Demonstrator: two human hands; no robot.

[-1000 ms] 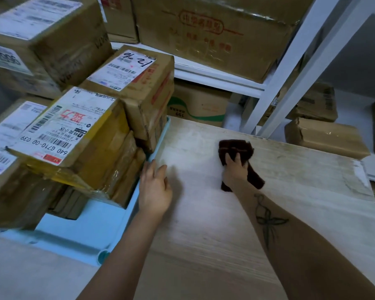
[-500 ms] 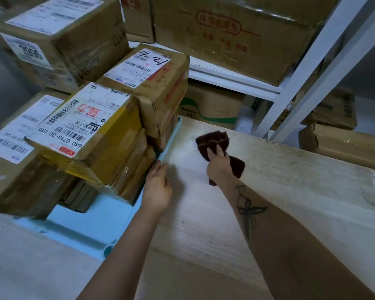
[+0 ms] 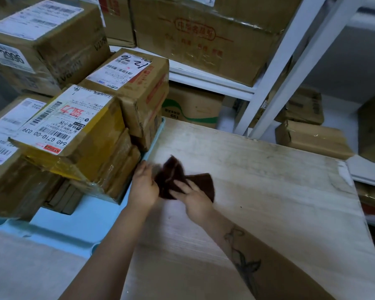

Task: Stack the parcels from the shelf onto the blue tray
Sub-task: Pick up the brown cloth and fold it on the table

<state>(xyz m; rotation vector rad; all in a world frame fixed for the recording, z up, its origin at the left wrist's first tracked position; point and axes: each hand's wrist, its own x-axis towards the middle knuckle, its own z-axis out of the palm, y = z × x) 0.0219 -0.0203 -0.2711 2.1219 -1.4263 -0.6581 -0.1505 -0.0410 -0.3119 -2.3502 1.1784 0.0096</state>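
Your left forearm (image 3: 100, 254) comes in from 7 o'clock and reaches toward 1 o'clock, the back of the left grip (image 3: 143, 188) facing up. Its fingers are blurred against the edge of a dark cloth (image 3: 171, 176), and whether they pinch it can't be told. Your tattooed right forearm (image 3: 258, 263) comes in from 5 o'clock toward 10 o'clock; the right grip (image 3: 194, 200) sits back-up just beside the left, at its 3 o'clock, fingers laid over the cloth and holding it
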